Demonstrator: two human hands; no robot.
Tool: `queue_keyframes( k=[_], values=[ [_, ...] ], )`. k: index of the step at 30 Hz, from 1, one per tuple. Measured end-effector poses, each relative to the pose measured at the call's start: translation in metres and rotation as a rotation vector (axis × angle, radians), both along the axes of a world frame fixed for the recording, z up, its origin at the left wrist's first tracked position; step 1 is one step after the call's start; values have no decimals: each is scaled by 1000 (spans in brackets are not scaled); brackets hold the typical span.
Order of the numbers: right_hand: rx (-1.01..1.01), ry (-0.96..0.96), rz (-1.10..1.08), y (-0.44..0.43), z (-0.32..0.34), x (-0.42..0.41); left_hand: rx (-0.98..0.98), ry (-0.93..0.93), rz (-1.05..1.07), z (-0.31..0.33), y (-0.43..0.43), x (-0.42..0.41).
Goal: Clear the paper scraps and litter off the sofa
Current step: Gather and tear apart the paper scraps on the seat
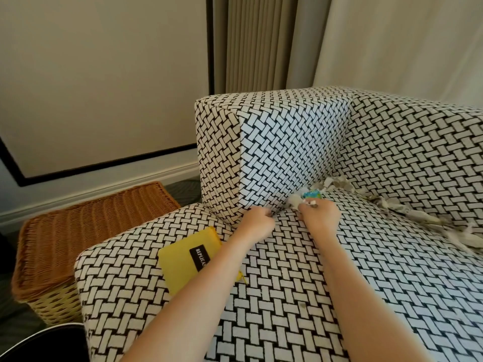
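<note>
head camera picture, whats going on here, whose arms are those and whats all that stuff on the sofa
There is no machine: the one picture comes from a camera worn on a person's head, looking down at their bare arms. The right hand grips paper scraps in the corner of the sofa. The left hand is curled at the armrest crease; whether it holds anything is unclear. More litter lies along the back crease, a yellow pouch on the seat.

Left hand [257,218] fisted, right hand [320,215] gripping paper scraps [296,201], both stretched forward.
</note>
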State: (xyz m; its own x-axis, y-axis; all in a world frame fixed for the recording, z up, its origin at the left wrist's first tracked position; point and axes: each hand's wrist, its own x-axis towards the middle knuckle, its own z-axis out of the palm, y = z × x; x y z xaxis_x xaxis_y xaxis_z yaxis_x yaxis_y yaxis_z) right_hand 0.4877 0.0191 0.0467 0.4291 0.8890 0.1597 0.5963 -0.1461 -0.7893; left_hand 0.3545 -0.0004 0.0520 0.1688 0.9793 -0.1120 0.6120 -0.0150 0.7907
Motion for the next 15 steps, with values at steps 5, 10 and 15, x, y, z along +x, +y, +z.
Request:
queue_keyframes(
  k=[5,10,15],
  values=[
    [79,338,1,-11,4,11,41,-79,-24,6,3,13],
    [110,538,163,-23,9,20,-84,-406,39,13,12,45],
    [106,463,242,-20,5,20,-29,-381,84,9,25,63]
  ],
)
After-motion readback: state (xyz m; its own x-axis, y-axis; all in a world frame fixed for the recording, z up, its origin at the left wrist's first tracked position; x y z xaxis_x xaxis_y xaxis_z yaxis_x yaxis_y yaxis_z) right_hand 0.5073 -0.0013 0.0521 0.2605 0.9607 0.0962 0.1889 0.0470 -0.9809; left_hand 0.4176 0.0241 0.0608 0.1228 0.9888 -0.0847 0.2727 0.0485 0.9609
